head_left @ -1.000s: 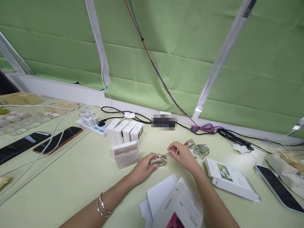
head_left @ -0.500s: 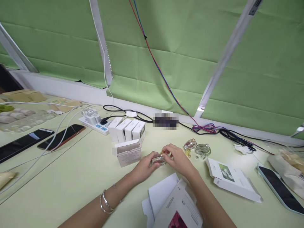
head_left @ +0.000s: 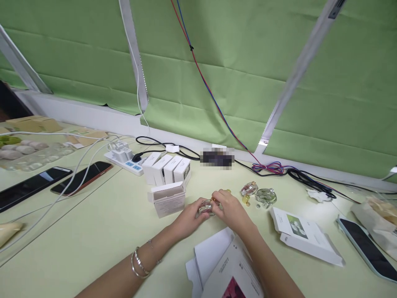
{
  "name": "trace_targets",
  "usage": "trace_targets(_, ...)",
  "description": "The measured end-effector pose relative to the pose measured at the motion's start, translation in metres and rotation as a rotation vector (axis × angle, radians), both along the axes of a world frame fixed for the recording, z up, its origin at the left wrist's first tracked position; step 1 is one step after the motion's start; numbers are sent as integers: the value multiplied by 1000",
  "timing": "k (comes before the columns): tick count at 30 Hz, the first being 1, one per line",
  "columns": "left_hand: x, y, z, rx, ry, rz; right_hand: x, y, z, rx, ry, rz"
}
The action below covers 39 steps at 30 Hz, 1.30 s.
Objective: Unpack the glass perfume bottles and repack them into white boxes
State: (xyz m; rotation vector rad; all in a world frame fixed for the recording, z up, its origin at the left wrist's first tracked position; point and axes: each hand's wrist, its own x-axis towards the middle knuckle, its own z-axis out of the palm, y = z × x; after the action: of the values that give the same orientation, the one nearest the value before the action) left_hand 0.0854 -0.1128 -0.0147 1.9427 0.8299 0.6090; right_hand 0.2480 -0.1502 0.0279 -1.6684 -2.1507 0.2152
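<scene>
Lying on its side on the table, a small clear glass bottle (head_left: 206, 207) with a reddish tint is gripped by my left hand (head_left: 192, 214). My right hand (head_left: 228, 207) is closed at its gold-coloured neck (head_left: 213, 199), the fingertips partly hidden. A small yellow piece (head_left: 228, 191) shows just behind my right knuckles; whether I hold it I cannot tell. To the right lie two similar glass bottles, one reddish (head_left: 249, 188) and one greenish (head_left: 266, 197). Small yellow and gold pieces (head_left: 246, 200) and a little clear piece (head_left: 258, 205) sit beside them.
An open white box (head_left: 169, 200) stands left of my hands, before a row of several white boxes (head_left: 167, 170). Flattened cartons (head_left: 229, 269) lie between my forearms; another carton (head_left: 305, 236) is at right. Phones (head_left: 82, 178), a power strip (head_left: 125, 161) and cables surround the work area.
My right hand has turned slightly over the bottle's neck, and a yellow piece now shows behind its knuckles. My left hand keeps its hold on the bottle.
</scene>
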Motion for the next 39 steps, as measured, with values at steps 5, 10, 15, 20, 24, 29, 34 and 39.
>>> trace_targets(5, -1, 0, 0, -20, 0, -5, -1, 0, 4, -26, 11, 18)
trace_targets(10, -1, 1, -1, -11, 10, -4, 2, 1, 6, -56, 56, 49)
trace_targets(15, -1, 1, -2, -22, 5, -4, 8, 4, 6, -75, 118, 81)
trace_targets(20, -1, 2, -2, -17, -3, -7, 10, 4, 5, -75, 140, 103)
trace_targets(24, -1, 1, -1, -17, 3, -5, 10, 4, 6, -72, 134, 109)
trace_targets(29, -1, 1, -1, -8, 26, 1, 10, 5, 7, -68, 126, 123)
trace_targets(34, -1, 1, -2, 1, 25, -10, 12, 6, 6, -69, 132, 137)
trace_targets(39, -2, 0, 2, -11, 19, -5, 12, 6, 5, -75, 144, 126)
